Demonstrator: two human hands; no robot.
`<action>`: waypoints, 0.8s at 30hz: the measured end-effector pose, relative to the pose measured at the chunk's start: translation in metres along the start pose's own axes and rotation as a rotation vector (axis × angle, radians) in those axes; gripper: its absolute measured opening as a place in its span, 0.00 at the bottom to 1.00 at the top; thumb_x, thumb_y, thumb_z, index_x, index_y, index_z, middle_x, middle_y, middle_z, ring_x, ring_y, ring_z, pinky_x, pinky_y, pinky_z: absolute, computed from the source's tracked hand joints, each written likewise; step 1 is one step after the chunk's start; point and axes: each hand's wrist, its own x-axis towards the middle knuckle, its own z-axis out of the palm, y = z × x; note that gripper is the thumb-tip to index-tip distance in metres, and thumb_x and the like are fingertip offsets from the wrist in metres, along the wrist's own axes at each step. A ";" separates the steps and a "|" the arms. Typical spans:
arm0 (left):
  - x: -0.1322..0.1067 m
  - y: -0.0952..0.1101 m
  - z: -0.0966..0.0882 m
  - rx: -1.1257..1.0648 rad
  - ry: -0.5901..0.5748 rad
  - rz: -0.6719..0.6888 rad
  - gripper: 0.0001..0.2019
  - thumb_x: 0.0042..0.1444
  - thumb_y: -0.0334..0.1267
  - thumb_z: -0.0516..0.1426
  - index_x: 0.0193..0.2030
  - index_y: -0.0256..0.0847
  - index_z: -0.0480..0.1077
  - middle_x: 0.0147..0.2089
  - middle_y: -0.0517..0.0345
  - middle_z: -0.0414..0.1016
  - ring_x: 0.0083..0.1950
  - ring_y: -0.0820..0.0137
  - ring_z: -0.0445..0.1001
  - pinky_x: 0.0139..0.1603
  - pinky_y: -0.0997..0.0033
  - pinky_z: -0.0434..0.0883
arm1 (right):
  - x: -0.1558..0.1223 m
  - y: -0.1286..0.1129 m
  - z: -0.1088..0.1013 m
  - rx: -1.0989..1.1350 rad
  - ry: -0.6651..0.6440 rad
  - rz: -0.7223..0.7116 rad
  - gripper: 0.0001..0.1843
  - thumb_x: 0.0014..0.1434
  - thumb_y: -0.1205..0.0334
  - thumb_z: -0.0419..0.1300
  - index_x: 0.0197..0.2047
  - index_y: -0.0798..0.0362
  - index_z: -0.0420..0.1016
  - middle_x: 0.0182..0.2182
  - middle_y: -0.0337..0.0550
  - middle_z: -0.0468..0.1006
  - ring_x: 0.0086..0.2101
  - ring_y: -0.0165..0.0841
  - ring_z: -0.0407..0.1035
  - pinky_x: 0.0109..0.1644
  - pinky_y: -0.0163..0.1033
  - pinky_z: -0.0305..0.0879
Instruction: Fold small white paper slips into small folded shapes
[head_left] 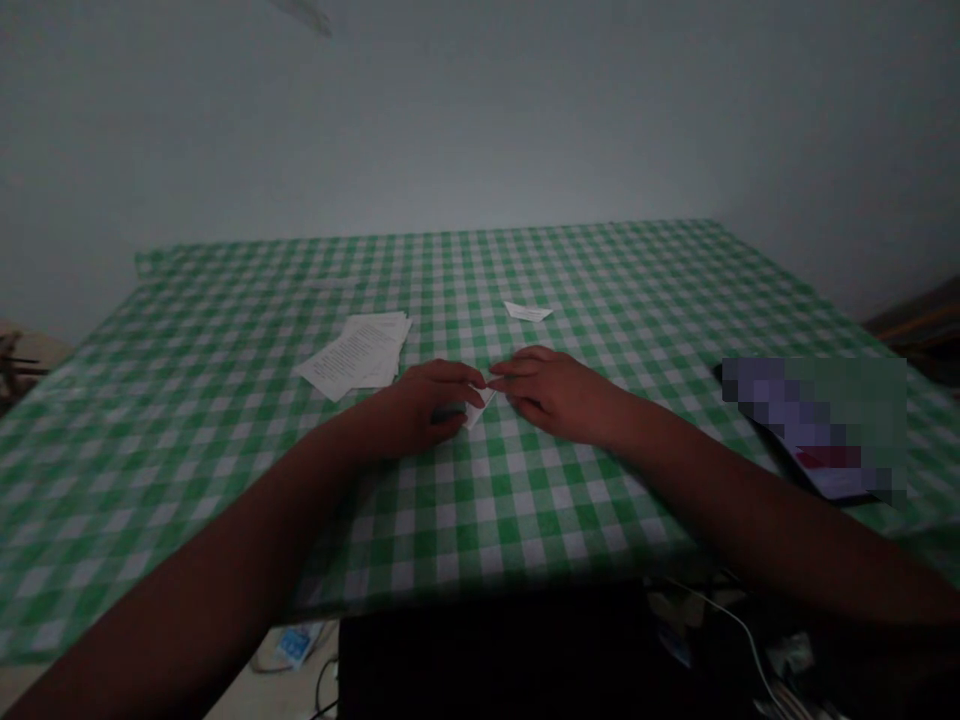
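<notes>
Between my two hands, on the checked cloth, lies a small folded piece of paper (478,408) with print on it. My left hand (424,405) pinches it from the left, thumb low and fingers over the top. From the right, my right hand (547,395) presses its bunched fingertips on the paper's upper end, close to the left fingertips. Much of the paper is hidden under the fingers. Beyond the right hand rests another folded paper (529,312), flat and boat-like in outline. A loose stack of printed paper sheets (360,350) lies beyond my left hand.
A green and white checked cloth (450,520) covers the table, which reaches a pale wall (480,120). To the right, beside my forearm, a dark-edged tablet or large phone (810,430) has a blurred-out screen. Below the near edge are cables (735,620) and a blue packet (296,645).
</notes>
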 end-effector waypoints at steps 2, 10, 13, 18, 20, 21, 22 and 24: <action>0.000 0.002 0.000 0.030 -0.008 -0.004 0.15 0.61 0.32 0.55 0.53 0.43 0.74 0.59 0.51 0.73 0.61 0.63 0.70 0.65 0.56 0.65 | -0.004 0.001 -0.001 -0.046 -0.029 0.014 0.22 0.67 0.66 0.53 0.62 0.50 0.71 0.63 0.47 0.70 0.61 0.47 0.62 0.63 0.58 0.61; 0.000 0.003 0.001 0.092 -0.021 0.003 0.18 0.60 0.31 0.55 0.57 0.45 0.72 0.60 0.53 0.73 0.61 0.64 0.71 0.64 0.58 0.65 | -0.001 0.005 -0.002 0.038 0.019 0.031 0.20 0.68 0.65 0.51 0.59 0.54 0.73 0.58 0.50 0.74 0.57 0.42 0.67 0.63 0.52 0.61; -0.002 0.003 0.000 0.111 -0.045 -0.026 0.18 0.59 0.30 0.55 0.55 0.46 0.72 0.62 0.55 0.72 0.63 0.63 0.69 0.65 0.55 0.62 | 0.003 0.009 -0.001 0.091 0.104 0.098 0.18 0.67 0.68 0.51 0.55 0.56 0.75 0.50 0.49 0.79 0.52 0.39 0.70 0.61 0.48 0.63; 0.001 0.006 0.002 0.141 -0.054 -0.038 0.11 0.63 0.35 0.54 0.50 0.45 0.73 0.60 0.56 0.74 0.62 0.62 0.69 0.65 0.53 0.59 | 0.004 0.013 0.004 0.123 0.114 0.123 0.15 0.65 0.67 0.54 0.53 0.57 0.75 0.46 0.50 0.78 0.49 0.40 0.69 0.59 0.48 0.62; 0.003 0.007 0.003 0.141 -0.049 -0.038 0.09 0.64 0.36 0.54 0.47 0.44 0.73 0.59 0.56 0.75 0.61 0.62 0.70 0.63 0.53 0.60 | 0.004 0.014 0.006 0.138 0.105 0.130 0.15 0.65 0.66 0.56 0.53 0.56 0.75 0.46 0.50 0.77 0.49 0.40 0.69 0.58 0.49 0.62; 0.004 0.007 0.004 0.134 -0.048 -0.034 0.08 0.64 0.36 0.54 0.46 0.43 0.73 0.58 0.56 0.75 0.61 0.62 0.71 0.63 0.54 0.61 | 0.004 0.014 0.006 0.147 0.103 0.133 0.15 0.65 0.65 0.56 0.53 0.55 0.75 0.46 0.49 0.77 0.49 0.40 0.68 0.57 0.48 0.63; 0.005 0.007 0.004 0.125 -0.046 -0.030 0.08 0.64 0.35 0.54 0.46 0.43 0.73 0.58 0.56 0.75 0.61 0.63 0.71 0.63 0.55 0.62 | 0.004 0.015 0.007 0.156 0.101 0.134 0.14 0.65 0.64 0.57 0.53 0.54 0.75 0.45 0.49 0.77 0.48 0.40 0.68 0.57 0.48 0.63; 0.005 0.007 0.005 0.104 -0.037 -0.019 0.09 0.63 0.33 0.54 0.47 0.42 0.73 0.58 0.55 0.75 0.60 0.63 0.71 0.63 0.56 0.63 | 0.004 0.015 0.008 0.173 0.097 0.129 0.13 0.64 0.65 0.58 0.51 0.54 0.76 0.44 0.48 0.77 0.47 0.39 0.68 0.57 0.47 0.62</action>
